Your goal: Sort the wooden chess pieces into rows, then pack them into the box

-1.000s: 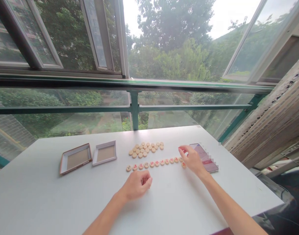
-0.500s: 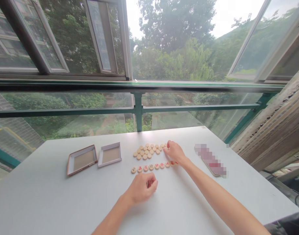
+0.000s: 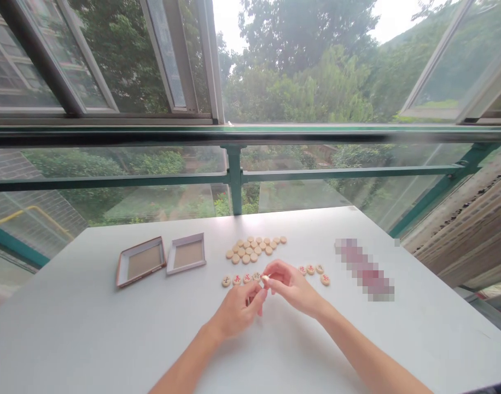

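Note:
My right hand point(image 3: 293, 285) pinches a xiangqi piece point(image 3: 266, 279) between thumb and fingertips. My left hand point(image 3: 239, 307) is curled closed, its fingertips meeting those of the right hand just below that piece; whatever it may hold is hidden. Behind the hands runs a row of face-up pieces with red and dark characters, such as a red-marked piece point(image 3: 236, 279) on the left and another red-marked piece point(image 3: 325, 279) at the right end. My right hand covers the middle of this row. Farther back lies a cluster of blank-side-up pieces point(image 3: 248, 251).
Two shallow open box halves, a brown-edged one point(image 3: 120, 273) and a pale one point(image 3: 171, 261), lie to the left on the white table point(image 3: 111, 339). A blurred-out flat object point(image 3: 365, 269) lies to the right. A green railing point(image 3: 235, 191) and windows stand beyond the table.
My right hand has come back from the blank-side-up cluster to my left hand, now with a piece in its fingertips. The right part of the face-up row is uncovered. The view has shifted slightly.

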### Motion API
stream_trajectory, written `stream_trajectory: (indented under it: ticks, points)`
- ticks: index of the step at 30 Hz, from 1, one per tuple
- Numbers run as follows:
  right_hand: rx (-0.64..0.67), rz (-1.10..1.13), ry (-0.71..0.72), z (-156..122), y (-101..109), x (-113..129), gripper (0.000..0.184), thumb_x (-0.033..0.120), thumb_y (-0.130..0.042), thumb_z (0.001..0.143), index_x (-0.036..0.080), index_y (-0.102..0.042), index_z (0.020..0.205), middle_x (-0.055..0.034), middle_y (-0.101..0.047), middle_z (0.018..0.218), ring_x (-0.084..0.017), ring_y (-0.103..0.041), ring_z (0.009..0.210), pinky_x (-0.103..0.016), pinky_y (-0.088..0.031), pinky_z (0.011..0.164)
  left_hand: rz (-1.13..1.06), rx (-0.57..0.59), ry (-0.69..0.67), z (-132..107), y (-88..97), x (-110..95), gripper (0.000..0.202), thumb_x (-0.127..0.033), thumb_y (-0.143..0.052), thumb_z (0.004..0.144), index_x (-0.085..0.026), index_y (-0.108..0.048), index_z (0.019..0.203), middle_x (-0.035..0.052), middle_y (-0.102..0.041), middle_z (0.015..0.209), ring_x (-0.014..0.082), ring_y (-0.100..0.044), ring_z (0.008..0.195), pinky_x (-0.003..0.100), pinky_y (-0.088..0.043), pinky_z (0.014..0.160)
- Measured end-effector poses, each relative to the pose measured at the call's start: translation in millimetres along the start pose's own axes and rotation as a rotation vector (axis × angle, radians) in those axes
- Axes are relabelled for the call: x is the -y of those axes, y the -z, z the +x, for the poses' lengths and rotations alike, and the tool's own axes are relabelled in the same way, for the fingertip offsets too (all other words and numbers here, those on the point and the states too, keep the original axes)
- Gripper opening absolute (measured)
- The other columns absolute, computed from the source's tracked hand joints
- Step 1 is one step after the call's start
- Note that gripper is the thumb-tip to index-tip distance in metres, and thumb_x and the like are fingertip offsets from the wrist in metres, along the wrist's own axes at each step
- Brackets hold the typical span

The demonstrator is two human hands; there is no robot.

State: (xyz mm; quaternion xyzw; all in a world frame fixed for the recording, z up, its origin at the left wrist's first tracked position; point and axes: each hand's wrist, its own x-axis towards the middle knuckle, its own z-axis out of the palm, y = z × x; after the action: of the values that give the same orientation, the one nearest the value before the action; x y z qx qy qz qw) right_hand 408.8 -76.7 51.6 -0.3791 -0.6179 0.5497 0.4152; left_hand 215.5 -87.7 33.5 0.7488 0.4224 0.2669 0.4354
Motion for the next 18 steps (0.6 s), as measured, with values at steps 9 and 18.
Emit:
stream_trajectory:
  ticks: [9,18]
  points:
    - [0.08,0.25,-0.097,-17.0,-6.8,-15.1,0.035,0.049,-0.069,0.087,0.018,-0.073,0.102,-0.0051,-0.073,0.092,-0.017,-0.069,0.077,-0.035,-0.056,0.079,-0.002,0.017,0.029,1.3,-2.2,5.4,0.046,-0.053,-0.041,0.099,-0.018,-0.065,0.081,0.0014,-0.065,0.067,0.0131,-0.053,0.059,0.024,-0.039,0.057]
    - [-0.002,0.013,0.046,-21.1,-18.0,-15.4,0.032,0.044,-0.057,0.096,0.023,-0.07,0.116,-0.0051,-0.073,0.097,-0.016,-0.068,0.075,-0.032,-0.056,0.073,-0.075,0.023,0.022,2.1,-1.1,3.0,0.048,-0.051,-0.034,0.101,-0.019,-0.061,0.077,0.0,-0.061,0.064,0.0137,-0.054,0.06,0.026,-0.043,0.062]
